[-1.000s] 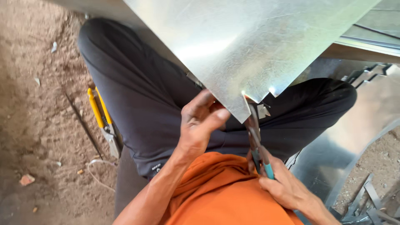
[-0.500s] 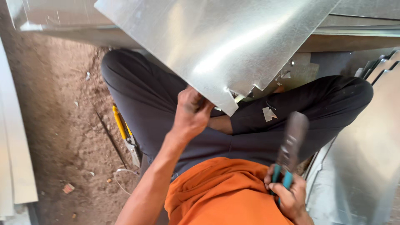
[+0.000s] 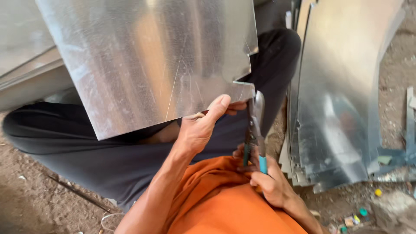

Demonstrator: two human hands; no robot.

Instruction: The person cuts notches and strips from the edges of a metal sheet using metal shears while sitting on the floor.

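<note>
Flat silvery galvanised steel sheet [image 3: 151, 65] gripped at lower edge by left hand [image 3: 199, 128], held above lap. Blue-handled tin snips [image 3: 255, 130] clasped in right hand [image 3: 271, 184], blades upright, directly below notched lower-right corner, right hand nearer.

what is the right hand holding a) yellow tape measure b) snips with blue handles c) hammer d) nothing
b: the right hand grips blue-handled snips, blades pointing up at the lower right corner of the metal sheet that the left hand pinches.
</note>
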